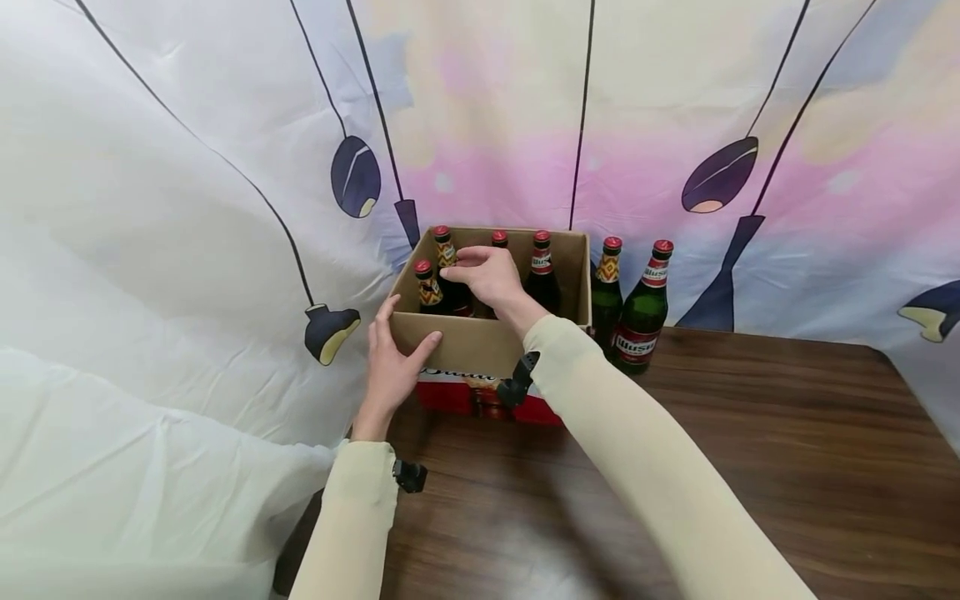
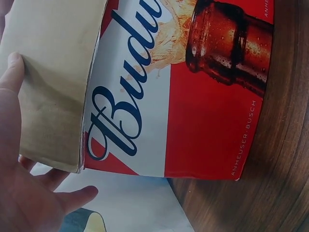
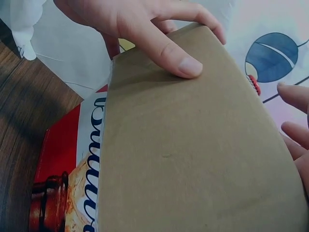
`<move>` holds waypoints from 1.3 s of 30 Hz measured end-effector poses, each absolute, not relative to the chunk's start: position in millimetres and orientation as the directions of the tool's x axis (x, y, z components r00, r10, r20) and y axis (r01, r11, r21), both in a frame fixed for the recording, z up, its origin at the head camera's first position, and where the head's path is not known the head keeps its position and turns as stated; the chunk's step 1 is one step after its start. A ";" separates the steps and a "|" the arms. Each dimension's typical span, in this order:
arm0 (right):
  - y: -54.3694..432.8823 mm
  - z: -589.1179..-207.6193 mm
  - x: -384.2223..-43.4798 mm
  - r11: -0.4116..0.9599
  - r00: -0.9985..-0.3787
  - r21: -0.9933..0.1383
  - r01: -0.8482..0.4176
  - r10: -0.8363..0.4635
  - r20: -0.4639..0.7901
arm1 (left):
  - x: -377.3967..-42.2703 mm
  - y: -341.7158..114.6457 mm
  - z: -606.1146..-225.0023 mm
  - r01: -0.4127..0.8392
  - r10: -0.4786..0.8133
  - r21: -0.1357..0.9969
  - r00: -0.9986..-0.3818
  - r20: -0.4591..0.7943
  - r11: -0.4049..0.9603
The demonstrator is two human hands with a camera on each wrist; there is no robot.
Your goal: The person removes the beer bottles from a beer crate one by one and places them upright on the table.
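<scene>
From where I stand, what counts is how the right hand [image 1: 491,277] lies to the back-left bottle [image 1: 446,250] in the cardboard box [image 1: 480,346]. Box is at the table's [image 1: 765,450] far edge, toward its left end, top open. Bottle stands upright in the box's far left corner, long axis vertical, neck up; it's left of the right hand's fingertips and just beside them. Front-left bottle [image 1: 429,287], same pose, stands nearer the box's near left corner, also left of those fingertips. Right grip hangs over the opening, fingers parted and pointing left, so across the bottle axis; nothing seen held, but can't tell whether a fingertip touches glass. Left hand [image 1: 393,367] grips the box at its near left corner, thumb on the brown flap [image 2: 53,101], fingers round the edge; no bottle in that grip. Right is nearer the back-left bottle; left has the box wall between it and the glass. Middle bottle [image 1: 498,238] and far-right bottle [image 1: 542,265] stand along the box's far side. Outside, gold-necked bottle [image 1: 608,268] and red-labelled bottle [image 1: 637,333] stand just right of the box, by the table's far edge.
</scene>
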State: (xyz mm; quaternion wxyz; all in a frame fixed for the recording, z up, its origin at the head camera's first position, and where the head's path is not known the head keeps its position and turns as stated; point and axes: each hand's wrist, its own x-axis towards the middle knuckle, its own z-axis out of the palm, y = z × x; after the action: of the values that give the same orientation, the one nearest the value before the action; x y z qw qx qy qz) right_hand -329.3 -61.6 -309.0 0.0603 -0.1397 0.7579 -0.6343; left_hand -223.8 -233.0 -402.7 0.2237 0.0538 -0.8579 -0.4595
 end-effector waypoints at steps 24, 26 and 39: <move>-97.4 -313.0 -344.7 0.346 -0.882 -0.929 -0.133 -0.468 -0.047 | -222.6 -233.1 -403.4 0.143 -0.314 0.817 -0.875 0.368 0.559; -98.0 -312.8 -345.5 0.373 -0.865 -0.917 -0.140 -0.497 -0.070 | -222.8 -232.2 -403.8 0.143 -0.317 0.818 -0.874 0.369 0.557; -102.6 -314.6 -346.4 0.497 -0.883 -0.859 -0.119 -0.448 -0.137 | -220.7 -233.1 -405.0 0.135 -0.319 0.839 -0.884 0.343 0.527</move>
State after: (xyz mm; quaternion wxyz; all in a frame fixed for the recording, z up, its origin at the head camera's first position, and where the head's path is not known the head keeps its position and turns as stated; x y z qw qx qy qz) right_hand -346.4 -102.6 -314.6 0.1742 -0.1672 0.8475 -0.4726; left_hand -220.7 -233.1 -405.0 0.2350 0.0546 -0.8415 -0.4834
